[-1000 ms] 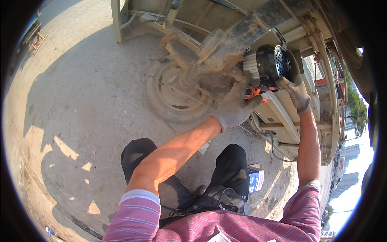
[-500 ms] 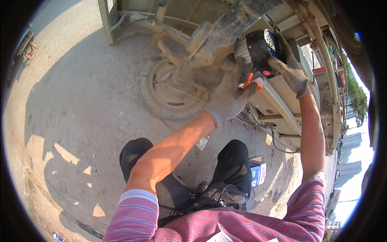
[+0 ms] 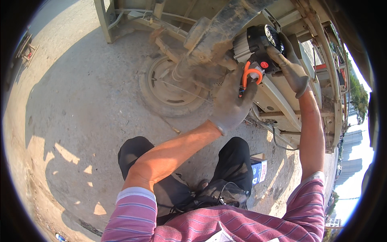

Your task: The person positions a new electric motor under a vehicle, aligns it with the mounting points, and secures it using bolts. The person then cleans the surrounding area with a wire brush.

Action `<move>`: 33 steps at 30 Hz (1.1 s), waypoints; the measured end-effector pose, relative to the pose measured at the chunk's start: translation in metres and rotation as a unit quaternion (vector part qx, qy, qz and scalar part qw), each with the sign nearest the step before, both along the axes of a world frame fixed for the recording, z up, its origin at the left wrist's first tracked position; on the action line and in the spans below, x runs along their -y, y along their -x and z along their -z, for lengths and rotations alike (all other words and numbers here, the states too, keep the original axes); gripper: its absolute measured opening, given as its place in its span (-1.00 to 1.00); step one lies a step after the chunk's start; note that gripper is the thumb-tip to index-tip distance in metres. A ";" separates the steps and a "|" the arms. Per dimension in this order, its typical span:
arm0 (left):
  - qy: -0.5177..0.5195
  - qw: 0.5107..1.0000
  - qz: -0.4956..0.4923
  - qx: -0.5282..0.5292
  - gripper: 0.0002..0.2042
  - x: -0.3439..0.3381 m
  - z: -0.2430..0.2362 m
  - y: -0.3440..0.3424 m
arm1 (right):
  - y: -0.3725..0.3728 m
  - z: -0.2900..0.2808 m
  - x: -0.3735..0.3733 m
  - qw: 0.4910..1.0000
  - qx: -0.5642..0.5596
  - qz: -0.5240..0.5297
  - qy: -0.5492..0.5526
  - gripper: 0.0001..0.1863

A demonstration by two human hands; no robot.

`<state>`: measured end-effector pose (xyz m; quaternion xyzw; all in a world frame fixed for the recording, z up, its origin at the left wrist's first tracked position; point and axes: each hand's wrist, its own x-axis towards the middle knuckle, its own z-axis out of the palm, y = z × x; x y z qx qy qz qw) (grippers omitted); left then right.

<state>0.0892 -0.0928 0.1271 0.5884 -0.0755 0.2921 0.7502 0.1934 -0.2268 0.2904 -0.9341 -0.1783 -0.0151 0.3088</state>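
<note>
Both hands wear grey gloves. My right hand grips a motor-like unit from the right; it has silver fins, a black end with a perforated cover and a red button, and is tilted among the dusty vehicle parts. Just below it, my left hand has its fingers closed around an orange looped cable with a small pale piece inside the loop. The left fingertips are partly hidden under the unit.
A dirty wheel lies behind my hands, below a thick mud-caked tube. The pale metal frame runs along the right. A blue-and-white box is beside my right knee. Wooden pieces lie at far left.
The unit has shifted up and left in the view and turned slightly, showing more of the orange loop and red button. My right hand moved with it; my left hand stays beneath.
</note>
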 end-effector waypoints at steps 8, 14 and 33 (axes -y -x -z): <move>0.064 0.998 0.013 -0.001 -0.56 -0.001 0.002 -0.007 | 0.007 0.000 -0.008 1.000 -0.013 0.020 -0.008 0.19; 0.086 0.992 0.090 0.003 -0.55 -0.014 -0.002 -0.006 | -0.005 -0.002 -0.001 0.999 -0.029 -0.003 0.020 0.05; 0.015 0.997 0.070 0.035 -0.21 0.001 0.006 0.010 | -0.026 -0.006 0.014 0.989 0.002 -0.065 0.130 -0.32</move>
